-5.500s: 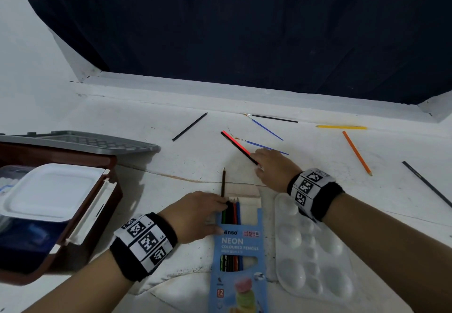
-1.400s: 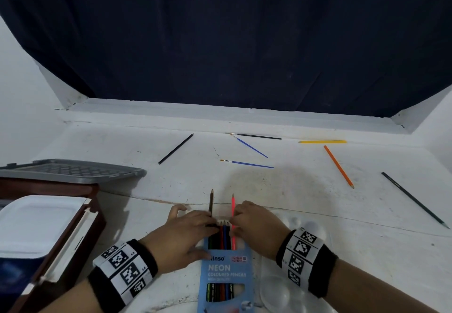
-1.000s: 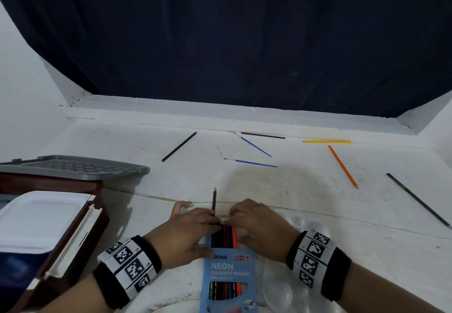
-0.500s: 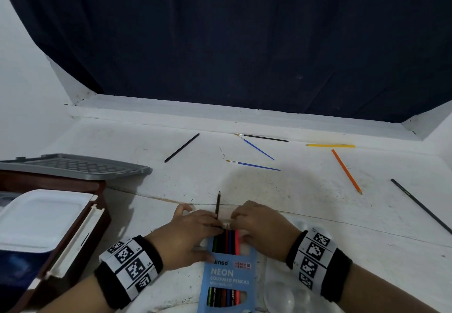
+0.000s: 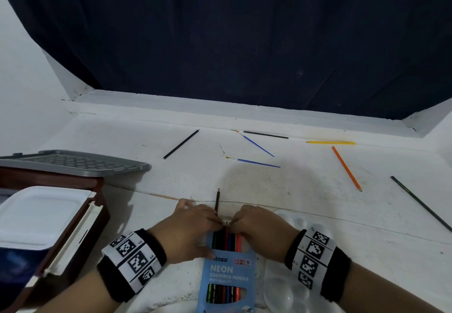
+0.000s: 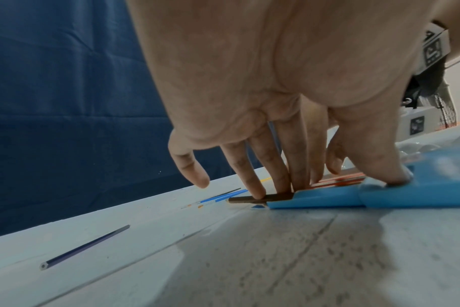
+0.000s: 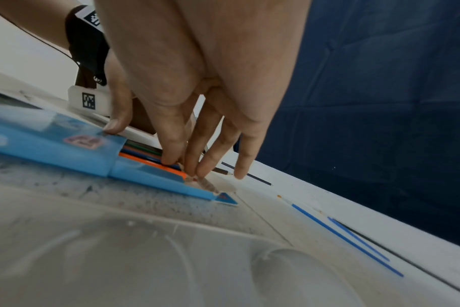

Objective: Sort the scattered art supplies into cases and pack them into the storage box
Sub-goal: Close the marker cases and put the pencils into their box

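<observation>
The blue pencil box (image 5: 228, 273) lies flat on the white surface (image 5: 305, 202) just in front of us, its open mouth full of coloured pencils. A brown pencil (image 5: 217, 201) sticks out of the mouth. Our left hand (image 5: 188, 229) presses straight fingers on this pencil and its thumb on the box, gripping nothing. Our right hand (image 5: 261, 229) touches the pencil tips with straight fingers. A clear paint palette (image 5: 288, 288) lies beside the box, and the brown storage box (image 5: 61, 234) stands open at left.
</observation>
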